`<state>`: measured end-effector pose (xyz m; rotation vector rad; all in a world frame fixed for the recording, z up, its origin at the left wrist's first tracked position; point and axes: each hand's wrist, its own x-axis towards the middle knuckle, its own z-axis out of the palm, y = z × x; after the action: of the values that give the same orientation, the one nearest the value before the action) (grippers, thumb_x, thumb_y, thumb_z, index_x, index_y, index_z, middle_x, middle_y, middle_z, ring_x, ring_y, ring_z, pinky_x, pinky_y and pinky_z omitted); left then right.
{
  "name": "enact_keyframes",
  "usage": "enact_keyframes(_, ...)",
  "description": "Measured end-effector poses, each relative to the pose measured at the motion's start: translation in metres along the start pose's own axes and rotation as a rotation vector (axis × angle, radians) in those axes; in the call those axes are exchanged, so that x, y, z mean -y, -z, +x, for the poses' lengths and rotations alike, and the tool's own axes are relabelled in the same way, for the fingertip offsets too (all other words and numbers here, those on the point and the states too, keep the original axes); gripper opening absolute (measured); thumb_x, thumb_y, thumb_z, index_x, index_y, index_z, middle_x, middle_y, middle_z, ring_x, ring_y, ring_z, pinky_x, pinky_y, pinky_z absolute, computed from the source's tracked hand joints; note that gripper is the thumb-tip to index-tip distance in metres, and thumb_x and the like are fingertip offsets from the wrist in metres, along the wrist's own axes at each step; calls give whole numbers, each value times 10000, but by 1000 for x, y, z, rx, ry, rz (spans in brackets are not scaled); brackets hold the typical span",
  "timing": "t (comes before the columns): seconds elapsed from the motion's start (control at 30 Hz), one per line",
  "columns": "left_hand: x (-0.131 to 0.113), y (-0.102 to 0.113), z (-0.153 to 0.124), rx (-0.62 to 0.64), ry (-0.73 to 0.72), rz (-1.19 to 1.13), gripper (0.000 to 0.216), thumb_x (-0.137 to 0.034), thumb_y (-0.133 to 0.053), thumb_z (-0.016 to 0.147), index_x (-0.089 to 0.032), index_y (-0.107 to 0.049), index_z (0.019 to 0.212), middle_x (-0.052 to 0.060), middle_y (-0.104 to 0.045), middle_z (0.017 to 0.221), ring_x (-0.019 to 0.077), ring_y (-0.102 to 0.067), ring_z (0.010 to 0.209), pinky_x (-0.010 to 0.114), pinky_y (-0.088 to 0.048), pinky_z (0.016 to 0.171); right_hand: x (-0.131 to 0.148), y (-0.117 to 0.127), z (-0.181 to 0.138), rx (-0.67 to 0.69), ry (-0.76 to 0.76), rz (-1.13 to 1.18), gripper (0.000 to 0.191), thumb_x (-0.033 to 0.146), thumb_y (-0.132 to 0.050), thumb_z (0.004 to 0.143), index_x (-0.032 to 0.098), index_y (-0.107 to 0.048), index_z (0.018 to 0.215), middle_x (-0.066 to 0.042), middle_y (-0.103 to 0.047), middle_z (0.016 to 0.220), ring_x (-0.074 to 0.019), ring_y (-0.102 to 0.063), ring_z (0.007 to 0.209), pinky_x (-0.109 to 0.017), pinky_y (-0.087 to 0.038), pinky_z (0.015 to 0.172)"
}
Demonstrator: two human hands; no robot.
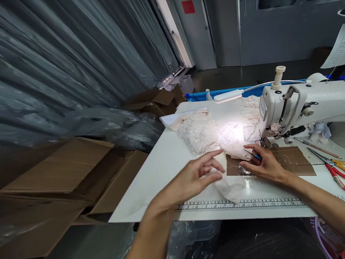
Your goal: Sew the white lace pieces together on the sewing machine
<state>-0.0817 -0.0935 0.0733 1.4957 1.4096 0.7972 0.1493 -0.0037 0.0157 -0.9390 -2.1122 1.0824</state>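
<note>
Cream lace fabric lies bunched on the white sewing table, lit by the machine's lamp. My left hand hovers over the fabric's near edge with its fingers spread and nothing in them. My right hand rests on the fabric by the brown plate and pinches a thin blue-handled tool. The white sewing machine stands just beyond that hand, its needle area close to the fingertips.
Red-handled scissors, yellow-handled snips and a pencil lie at the right. A printed ruler runs along the table's front edge. Flattened cardboard boxes and plastic sheeting fill the left side. A gooseneck lamp reaches over the table.
</note>
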Motion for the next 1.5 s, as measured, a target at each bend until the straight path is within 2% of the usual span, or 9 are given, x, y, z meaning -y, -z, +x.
enact_keyframes(0.13, 17, 38, -13, -238, 43, 404, 612, -457, -582, 844, -169, -503, 1379, 98, -719, 1051, 212, -658, 832, 356, -545, 786, -3, -10, 8, -12, 35, -212, 411, 418, -641, 835, 186, -640, 1173, -39, -640, 752, -167, -553, 653, -289, -402, 617)
enact_keyframes(0.27, 27, 38, -8, -474, -63, 659, 507, -488, -527, 876, -179, -618, 1267, 121, -598, 1327, 325, -552, 1231, 465, -473, 1015, 4, -11, 3, 51, 218, -263, 206, 245, -516, 904, 182, -710, 937, -51, -697, 738, -151, -589, 618, -266, -387, 590)
enact_keyframes(0.43, 23, 7, -6, -375, -223, 538, 360, -425, -559, 913, -235, -673, 1197, 85, -616, 1306, 288, -576, 1221, 422, -492, 1011, 31, 7, -34, 281, 432, -232, 325, 150, -517, 845, 183, -705, 1108, -62, -733, 831, -147, -627, 645, -248, -383, 573)
enact_keyframes(0.57, 21, -13, -3, -246, -285, 429, 294, -351, -590, 905, -258, -680, 1169, 65, -641, 1254, 253, -613, 1149, 399, -502, 982, 46, 28, -69, 624, 320, -130, 465, 139, -588, 767, 219, -675, 1217, -41, -741, 852, -145, -636, 657, -252, -423, 617)
enact_keyframes(0.77, 18, -40, 0, -238, -145, 507, 268, -438, -535, 936, -203, -662, 926, 55, -661, 876, 198, -609, 780, 303, -476, 686, 23, 36, -73, 263, 71, -50, 356, 250, -470, 875, 132, -695, 1124, -46, -696, 740, -116, -536, 533, -242, -404, 527)
enact_keyframes(0.9, 22, -50, -6, -272, -123, 596, 233, -422, -635, 871, -193, -638, 910, 39, -600, 811, 193, -558, 729, 308, -432, 684, 13, 29, -59, 85, -12, -88, 360, 331, -439, 923, 129, -678, 1101, -82, -707, 844, -166, -609, 679, -294, -471, 635)
enact_keyframes(1.2, 25, -41, -21, -37, -172, 170, 159, -269, -504, 905, -197, -642, 939, 61, -713, 920, 173, -652, 864, 289, -475, 756, 19, 5, -31, 160, 35, -449, 359, 212, -409, 947, 160, -579, 1260, -127, -677, 1095, -244, -628, 955, -368, -478, 811)
enact_keyframes(1.4, 11, -35, -27, 215, -81, -106, 249, -415, -700, 799, -170, -654, 787, 115, -712, 1073, 186, -654, 867, 276, -493, 698, 15, 3, -34, 219, 6, -617, 325, 244, -385, 970, 137, -606, 1184, -149, -655, 1045, -215, -609, 816, -314, -456, 694)
enact_keyframes(1.5, 8, -45, -26, 150, -30, -124, 331, -477, -668, 818, -171, -641, 695, 89, -715, 907, 181, -645, 812, 284, -487, 686, 15, 6, -40, 213, 3, -626, 376, 257, -368, 968, 152, -578, 1262, -143, -640, 1042, -208, -596, 767, -315, -443, 656)
